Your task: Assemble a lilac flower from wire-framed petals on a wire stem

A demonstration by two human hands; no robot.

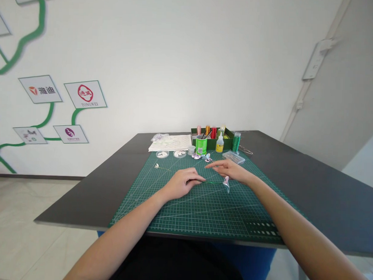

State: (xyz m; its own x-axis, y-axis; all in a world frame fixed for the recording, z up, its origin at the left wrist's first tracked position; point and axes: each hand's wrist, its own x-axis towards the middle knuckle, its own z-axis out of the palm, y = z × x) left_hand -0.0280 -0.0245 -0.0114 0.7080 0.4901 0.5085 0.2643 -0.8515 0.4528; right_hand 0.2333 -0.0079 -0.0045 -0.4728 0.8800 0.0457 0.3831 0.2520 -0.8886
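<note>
My left hand (182,183) pinches a thin green stem (213,182) low over the cutting mat (184,215). At the stem's right end is a pale, shiny flower (226,184) with a petal hanging down. Above the stem, my right hand (230,170) is held with its index finger stretched out to the left; I see nothing held in it, though its lower fingers are partly hidden. Beyond that hand, shiny pinkish petal-like pieces (196,156) lie on the mat. A small white flower on a thin stem (156,166) rests to the left.
At the back stand a green can (201,145) with tools, a glue bottle (220,144), a green glitter tube (236,142) and a box (194,133) with thread spools. Two shallow dishes (162,154), white sheets (171,143) and a clear case (234,158) lie nearby.
</note>
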